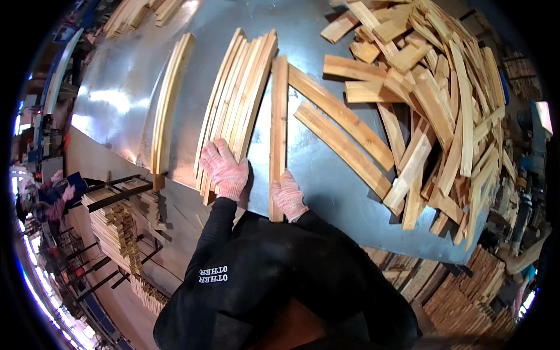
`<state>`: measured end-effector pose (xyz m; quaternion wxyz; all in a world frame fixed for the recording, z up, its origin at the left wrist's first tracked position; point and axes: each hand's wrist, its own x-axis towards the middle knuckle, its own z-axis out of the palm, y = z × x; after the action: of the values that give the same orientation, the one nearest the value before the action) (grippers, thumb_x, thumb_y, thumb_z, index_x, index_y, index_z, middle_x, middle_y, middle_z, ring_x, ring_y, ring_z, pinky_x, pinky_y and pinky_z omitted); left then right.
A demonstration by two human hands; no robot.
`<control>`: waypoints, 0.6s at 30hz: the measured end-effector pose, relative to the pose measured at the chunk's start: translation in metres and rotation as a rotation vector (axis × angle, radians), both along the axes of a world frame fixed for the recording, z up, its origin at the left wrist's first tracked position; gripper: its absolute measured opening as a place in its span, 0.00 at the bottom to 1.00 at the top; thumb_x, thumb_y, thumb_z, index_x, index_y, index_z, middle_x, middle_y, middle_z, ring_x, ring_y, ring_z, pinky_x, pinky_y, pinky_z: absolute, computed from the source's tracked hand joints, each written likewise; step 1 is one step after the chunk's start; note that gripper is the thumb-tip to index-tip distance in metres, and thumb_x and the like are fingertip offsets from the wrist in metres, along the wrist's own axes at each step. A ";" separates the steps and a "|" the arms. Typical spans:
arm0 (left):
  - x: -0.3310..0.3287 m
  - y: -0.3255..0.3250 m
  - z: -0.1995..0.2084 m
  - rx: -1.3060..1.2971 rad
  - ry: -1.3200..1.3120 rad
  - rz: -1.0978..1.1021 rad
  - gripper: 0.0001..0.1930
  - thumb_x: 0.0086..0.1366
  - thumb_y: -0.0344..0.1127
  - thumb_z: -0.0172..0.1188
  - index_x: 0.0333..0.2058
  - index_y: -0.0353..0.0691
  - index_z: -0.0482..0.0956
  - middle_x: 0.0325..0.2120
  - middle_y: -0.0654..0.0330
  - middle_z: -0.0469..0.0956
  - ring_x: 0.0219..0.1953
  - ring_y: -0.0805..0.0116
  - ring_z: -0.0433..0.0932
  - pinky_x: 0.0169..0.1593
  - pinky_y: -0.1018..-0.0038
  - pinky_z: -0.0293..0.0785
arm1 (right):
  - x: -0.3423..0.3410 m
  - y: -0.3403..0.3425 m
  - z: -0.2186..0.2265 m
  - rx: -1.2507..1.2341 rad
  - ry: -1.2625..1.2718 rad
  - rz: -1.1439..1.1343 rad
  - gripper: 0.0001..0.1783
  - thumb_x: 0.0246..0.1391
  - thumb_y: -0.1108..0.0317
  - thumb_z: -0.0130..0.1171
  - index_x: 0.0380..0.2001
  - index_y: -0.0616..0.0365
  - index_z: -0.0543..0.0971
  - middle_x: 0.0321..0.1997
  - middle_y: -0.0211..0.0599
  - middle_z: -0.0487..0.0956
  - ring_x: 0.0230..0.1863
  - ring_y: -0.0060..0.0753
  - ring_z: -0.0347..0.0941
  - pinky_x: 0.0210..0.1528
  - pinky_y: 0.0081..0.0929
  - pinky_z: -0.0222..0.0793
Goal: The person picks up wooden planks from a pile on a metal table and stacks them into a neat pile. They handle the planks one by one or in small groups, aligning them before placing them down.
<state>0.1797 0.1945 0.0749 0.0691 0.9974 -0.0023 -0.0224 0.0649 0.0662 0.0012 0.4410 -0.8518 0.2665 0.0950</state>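
My left hand (223, 171), in a pinkish-white work glove, lies flat with its fingers stretched over the near ends of several wooden strips (242, 87) standing side by side. Just right of that bundle, my right hand (288, 195), gloved alike, grips a single wooden slat (279, 116) near its close end. This slat lies lengthwise, pointing away from me. Two longer slats, an upper board (341, 116) and a lower board (344, 149), lie slanted to its right. The right thumb rests on the slat; the other fingers are partly hidden.
A metal-topped table (309, 181) carries everything. Its right side holds a large jumbled heap of wood pieces (431, 111). Another small group of strips (170, 105) lies at left. Stacked strips (114, 233) sit on a dark rack below left, and stacked boards (466, 291) stand below right.
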 end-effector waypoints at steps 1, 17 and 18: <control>-0.005 0.009 -0.007 0.004 -0.043 -0.074 0.43 0.56 0.50 0.63 0.65 0.33 0.59 0.64 0.36 0.57 0.68 0.34 0.52 0.68 0.39 0.39 | 0.008 0.007 -0.011 -0.015 0.000 -0.021 0.30 0.57 0.56 0.55 0.60 0.59 0.68 0.49 0.55 0.79 0.49 0.59 0.77 0.53 0.48 0.74; -0.004 0.022 0.012 0.177 0.085 -0.210 0.47 0.53 0.57 0.64 0.66 0.38 0.58 0.65 0.39 0.55 0.67 0.34 0.50 0.66 0.33 0.38 | 0.016 -0.195 0.050 -0.699 0.089 0.421 0.53 0.47 0.44 0.66 0.69 0.61 0.56 0.67 0.54 0.64 0.66 0.60 0.61 0.67 0.45 0.58; -0.002 0.021 0.016 0.180 0.105 -0.215 0.47 0.53 0.57 0.64 0.66 0.38 0.58 0.64 0.39 0.56 0.67 0.35 0.51 0.65 0.33 0.39 | 0.017 -0.197 0.054 -0.647 0.203 0.448 0.54 0.47 0.44 0.66 0.70 0.60 0.55 0.68 0.54 0.63 0.67 0.61 0.60 0.67 0.45 0.58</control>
<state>0.1774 0.2160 0.0910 -0.0234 0.9910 -0.1035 -0.0818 0.0817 -0.1309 0.0548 0.0900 -0.9698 0.1326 0.1839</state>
